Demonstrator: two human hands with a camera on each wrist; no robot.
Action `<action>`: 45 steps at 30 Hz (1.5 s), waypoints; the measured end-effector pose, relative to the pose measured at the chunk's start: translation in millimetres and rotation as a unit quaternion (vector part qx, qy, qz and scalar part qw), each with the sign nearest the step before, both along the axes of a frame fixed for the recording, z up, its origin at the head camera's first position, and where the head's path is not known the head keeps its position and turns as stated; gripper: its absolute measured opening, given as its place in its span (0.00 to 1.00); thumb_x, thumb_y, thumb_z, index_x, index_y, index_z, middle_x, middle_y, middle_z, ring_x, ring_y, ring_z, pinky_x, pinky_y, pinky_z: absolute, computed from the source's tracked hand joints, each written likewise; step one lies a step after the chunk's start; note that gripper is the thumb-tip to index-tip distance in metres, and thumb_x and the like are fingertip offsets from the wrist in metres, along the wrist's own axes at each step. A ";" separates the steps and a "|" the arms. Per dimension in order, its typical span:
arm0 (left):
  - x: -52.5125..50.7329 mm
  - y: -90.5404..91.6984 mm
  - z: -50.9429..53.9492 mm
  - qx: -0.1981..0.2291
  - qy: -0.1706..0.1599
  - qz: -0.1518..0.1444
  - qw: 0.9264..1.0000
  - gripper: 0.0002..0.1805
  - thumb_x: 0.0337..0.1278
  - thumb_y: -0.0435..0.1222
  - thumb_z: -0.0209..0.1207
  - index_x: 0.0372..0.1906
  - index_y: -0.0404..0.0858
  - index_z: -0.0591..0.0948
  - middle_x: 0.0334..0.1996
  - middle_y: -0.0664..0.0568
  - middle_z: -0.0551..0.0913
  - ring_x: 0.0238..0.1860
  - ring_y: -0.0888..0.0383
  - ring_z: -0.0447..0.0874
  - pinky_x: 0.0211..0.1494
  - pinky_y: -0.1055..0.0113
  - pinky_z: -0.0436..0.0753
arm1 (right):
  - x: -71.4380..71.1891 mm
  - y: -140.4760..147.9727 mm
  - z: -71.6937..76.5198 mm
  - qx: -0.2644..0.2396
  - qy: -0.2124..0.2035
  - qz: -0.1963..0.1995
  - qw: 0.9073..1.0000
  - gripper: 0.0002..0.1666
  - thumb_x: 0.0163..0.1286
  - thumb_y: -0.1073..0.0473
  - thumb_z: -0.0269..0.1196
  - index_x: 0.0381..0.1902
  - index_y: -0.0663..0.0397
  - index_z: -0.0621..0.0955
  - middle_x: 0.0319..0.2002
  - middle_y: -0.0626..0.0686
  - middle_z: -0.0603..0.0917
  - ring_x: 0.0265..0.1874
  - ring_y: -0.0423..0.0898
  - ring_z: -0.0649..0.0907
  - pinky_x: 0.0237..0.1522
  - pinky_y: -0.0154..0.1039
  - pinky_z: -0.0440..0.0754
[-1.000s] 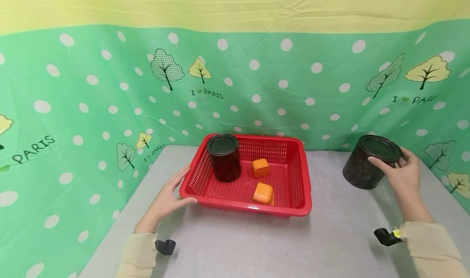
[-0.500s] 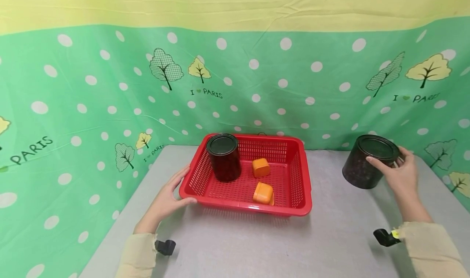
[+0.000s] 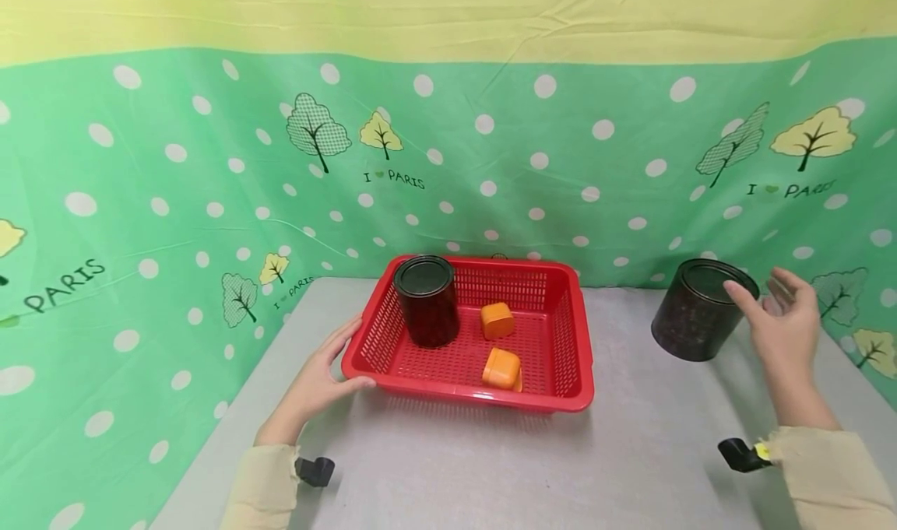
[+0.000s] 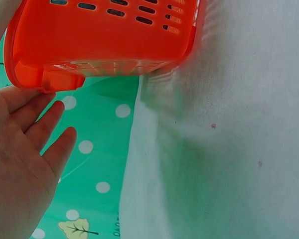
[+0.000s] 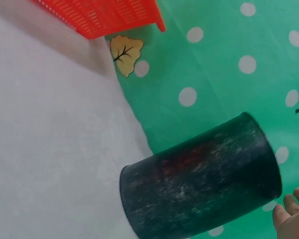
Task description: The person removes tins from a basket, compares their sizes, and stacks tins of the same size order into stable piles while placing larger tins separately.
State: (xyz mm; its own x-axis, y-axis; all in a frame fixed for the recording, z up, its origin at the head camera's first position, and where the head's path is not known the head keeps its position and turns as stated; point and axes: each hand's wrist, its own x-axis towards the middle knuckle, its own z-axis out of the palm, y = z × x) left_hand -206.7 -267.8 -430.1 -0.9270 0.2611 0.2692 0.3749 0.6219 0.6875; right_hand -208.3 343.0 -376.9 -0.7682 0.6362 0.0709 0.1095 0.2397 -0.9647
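Letting go of the black can (image 3: 690, 328): the right hand (image 3: 788, 339) is no longer gripping its top as it was half a second ago, is hanging just off the side away from the red basket (image 3: 483, 396), fingers and thumb spread, pinching nothing. Right wrist view is showing fingertips just beside the can's top. Can is barely shifting; it is standing on the table (image 3: 455, 468) right of the basket, well apart from it, apparently upright and bearing its own weight, so that hold is looking finished. Left hand (image 3: 315, 382) is staying at the basket's near-left corner, fingers and thumb spread and touching the rim, not clenching. Inside the basket, a second can (image 3: 429, 312) is standing at left; two orange pieces (image 3: 497, 321) are lying right of it, unchanged.
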 end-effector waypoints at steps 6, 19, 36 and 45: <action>1.8 0.3 1.5 0.003 -0.006 0.002 1.000 0.55 0.42 0.44 0.77 0.77 0.43 0.61 0.78 0.46 0.59 0.77 0.38 0.57 0.73 0.31 0.62 | 5.1 -6.3 12.6 -0.023 0.049 0.010 0.998 0.40 0.69 0.51 0.65 0.75 0.37 0.60 0.74 0.36 0.62 0.76 0.34 0.60 0.71 0.19 0.63; 1.3 -0.2 1.0 -0.007 0.001 0.001 1.000 0.55 0.41 0.43 0.77 0.77 0.43 0.61 0.78 0.44 0.59 0.77 0.37 0.57 0.72 0.31 0.63 | 13.4 -37.4 35.1 -0.112 0.130 0.056 0.984 0.34 0.67 0.58 0.67 0.67 0.36 0.67 0.67 0.35 0.68 0.73 0.34 0.66 0.65 0.15 0.68; 1.2 1.6 3.6 -0.008 -0.006 0.006 1.000 0.55 0.42 0.45 0.77 0.77 0.45 0.61 0.78 0.45 0.59 0.77 0.37 0.57 0.72 0.31 0.63 | 12.6 -76.9 24.2 -0.017 0.130 0.113 0.985 0.35 0.70 0.57 0.64 0.71 0.44 0.65 0.65 0.37 0.70 0.66 0.34 0.73 0.59 0.15 0.72; 1.7 1.8 2.9 -0.005 -0.010 0.010 1.000 0.55 0.42 0.45 0.77 0.77 0.45 0.61 0.78 0.46 0.59 0.77 0.38 0.57 0.73 0.32 0.64 | 9.8 -101.1 20.6 -0.039 0.164 0.164 0.972 0.34 0.69 0.61 0.65 0.70 0.49 0.67 0.64 0.39 0.71 0.63 0.34 0.74 0.53 0.15 0.75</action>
State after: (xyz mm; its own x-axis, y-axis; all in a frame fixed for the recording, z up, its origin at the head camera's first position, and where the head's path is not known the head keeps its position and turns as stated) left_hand -205.0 -266.0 -427.2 -0.9374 0.2443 0.2480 0.3480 0.6367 0.6881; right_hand -198.5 241.9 -356.3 -0.8746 0.3745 0.3080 -0.2772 0.1349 -0.9513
